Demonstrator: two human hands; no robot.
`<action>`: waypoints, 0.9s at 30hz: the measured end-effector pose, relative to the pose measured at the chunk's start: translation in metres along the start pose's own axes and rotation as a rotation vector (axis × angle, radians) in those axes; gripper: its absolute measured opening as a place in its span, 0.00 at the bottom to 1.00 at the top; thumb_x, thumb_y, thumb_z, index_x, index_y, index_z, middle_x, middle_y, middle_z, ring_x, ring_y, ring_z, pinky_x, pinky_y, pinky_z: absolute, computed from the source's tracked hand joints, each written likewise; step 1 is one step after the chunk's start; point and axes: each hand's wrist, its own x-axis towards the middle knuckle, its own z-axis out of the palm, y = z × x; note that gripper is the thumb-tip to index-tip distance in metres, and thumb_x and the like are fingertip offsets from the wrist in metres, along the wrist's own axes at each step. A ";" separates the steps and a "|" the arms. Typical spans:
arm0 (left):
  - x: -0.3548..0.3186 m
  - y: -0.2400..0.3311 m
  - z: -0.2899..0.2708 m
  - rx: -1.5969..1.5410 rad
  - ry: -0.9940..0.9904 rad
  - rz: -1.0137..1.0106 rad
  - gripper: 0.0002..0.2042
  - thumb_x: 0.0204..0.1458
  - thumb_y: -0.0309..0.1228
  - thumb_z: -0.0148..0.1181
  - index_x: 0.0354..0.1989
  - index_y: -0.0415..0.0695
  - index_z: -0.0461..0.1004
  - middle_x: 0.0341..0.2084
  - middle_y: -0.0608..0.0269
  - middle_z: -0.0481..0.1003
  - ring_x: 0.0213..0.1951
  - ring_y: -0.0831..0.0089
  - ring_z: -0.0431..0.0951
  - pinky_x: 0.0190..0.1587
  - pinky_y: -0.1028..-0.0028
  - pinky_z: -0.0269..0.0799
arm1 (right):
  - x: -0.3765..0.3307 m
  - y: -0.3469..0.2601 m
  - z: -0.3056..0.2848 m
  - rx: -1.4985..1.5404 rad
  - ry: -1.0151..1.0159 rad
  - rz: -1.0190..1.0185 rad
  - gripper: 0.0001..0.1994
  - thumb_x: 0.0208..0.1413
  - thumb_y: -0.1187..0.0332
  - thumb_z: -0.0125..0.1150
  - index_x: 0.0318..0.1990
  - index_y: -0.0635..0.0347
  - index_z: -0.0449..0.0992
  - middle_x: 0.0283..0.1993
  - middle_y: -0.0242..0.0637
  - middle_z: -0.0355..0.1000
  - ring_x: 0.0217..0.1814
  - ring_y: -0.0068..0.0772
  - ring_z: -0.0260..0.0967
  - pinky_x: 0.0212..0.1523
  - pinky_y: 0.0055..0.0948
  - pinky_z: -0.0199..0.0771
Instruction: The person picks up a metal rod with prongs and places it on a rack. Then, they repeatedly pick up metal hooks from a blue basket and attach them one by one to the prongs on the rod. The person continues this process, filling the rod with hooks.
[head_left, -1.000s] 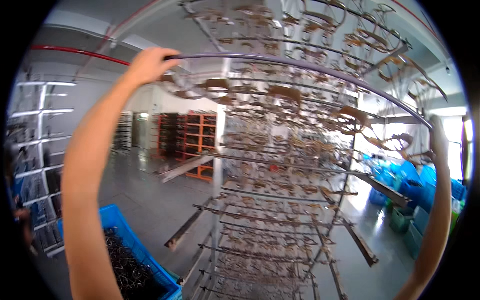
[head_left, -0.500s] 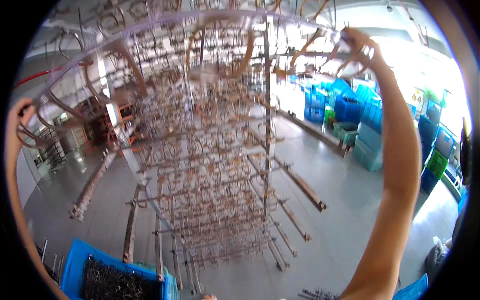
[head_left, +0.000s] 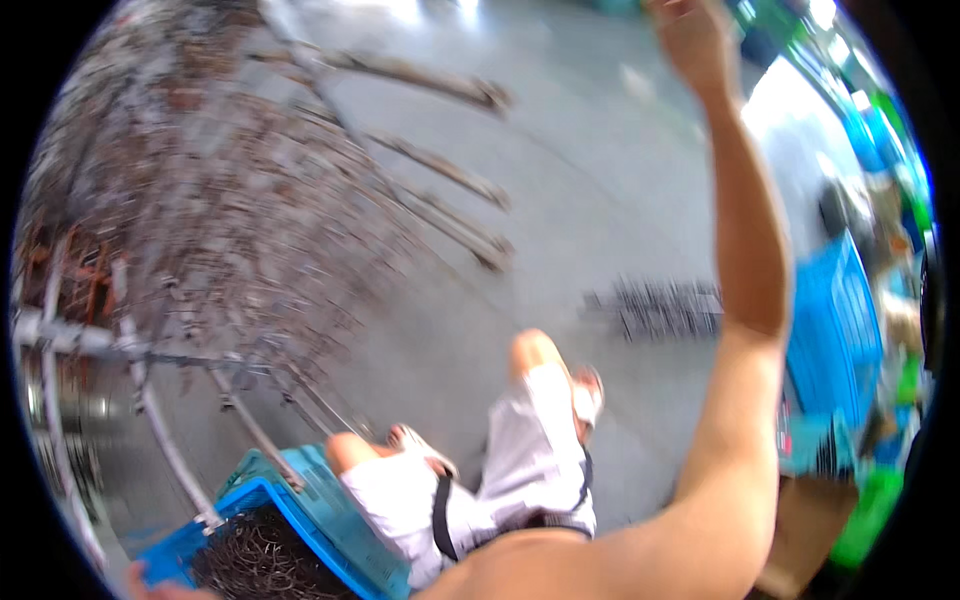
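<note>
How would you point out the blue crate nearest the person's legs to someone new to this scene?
Start at the big metal rack filling the left side and follow its frame down to the bottom edge. There, beside the person's white shorts, sits the blue crate. Unlike the blue bins at the right, it is heaped with dark wire pieces.

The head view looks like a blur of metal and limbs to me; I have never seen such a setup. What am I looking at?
It is a fisheye camera worn on a person's head, looking down. The raised arm ends in the right hand at the top edge, empty as far as the blur shows. The left hand is barely visible at the bottom, by a blue crate of dark wire pieces. A tall metal hanging rack fills the left. White shorts and the person's legs stand over a grey floor.
</note>
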 end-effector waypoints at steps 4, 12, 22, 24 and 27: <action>-0.115 0.157 0.071 -0.972 -0.449 -0.317 0.14 0.55 0.23 0.46 0.48 0.31 0.64 0.40 0.53 0.68 0.38 0.67 0.70 0.42 0.72 0.67 | -0.267 0.091 -0.098 -0.046 -0.308 0.554 0.14 0.49 0.69 0.54 0.45 0.59 0.70 0.24 0.45 0.68 0.28 0.47 0.67 0.31 0.36 0.68; -0.176 0.351 0.133 -1.432 -1.100 -0.560 0.09 0.57 0.27 0.46 0.42 0.37 0.69 0.33 0.63 0.71 0.27 0.81 0.69 0.27 0.83 0.65 | -0.636 0.171 -0.276 -0.570 -0.780 1.560 0.18 0.50 0.61 0.51 0.48 0.59 0.70 0.49 0.49 0.69 0.54 0.48 0.65 0.53 0.37 0.65; -0.072 0.760 0.240 -1.196 -0.860 0.695 0.16 0.49 0.34 0.57 0.44 0.38 0.69 0.38 0.52 0.73 0.39 0.55 0.74 0.42 0.64 0.70 | -0.578 0.396 -0.256 -0.676 -0.783 1.190 0.14 0.54 0.70 0.46 0.48 0.47 0.71 0.46 0.43 0.68 0.50 0.47 0.66 0.48 0.40 0.67; -0.088 0.806 0.244 -1.072 -0.833 0.822 0.17 0.48 0.36 0.57 0.43 0.39 0.69 0.37 0.51 0.73 0.39 0.54 0.74 0.41 0.62 0.70 | -0.571 0.427 -0.246 -0.675 -1.087 1.071 0.18 0.53 0.74 0.45 0.51 0.44 0.69 0.53 0.40 0.63 0.53 0.44 0.64 0.52 0.38 0.67; -0.108 0.851 0.248 -0.916 -1.096 0.963 0.14 0.47 0.37 0.58 0.36 0.41 0.70 0.33 0.51 0.73 0.36 0.53 0.74 0.39 0.60 0.70 | -0.561 0.450 -0.227 -0.877 -1.605 0.893 0.16 0.55 0.69 0.47 0.50 0.41 0.71 0.56 0.32 0.61 0.62 0.39 0.55 0.56 0.38 0.62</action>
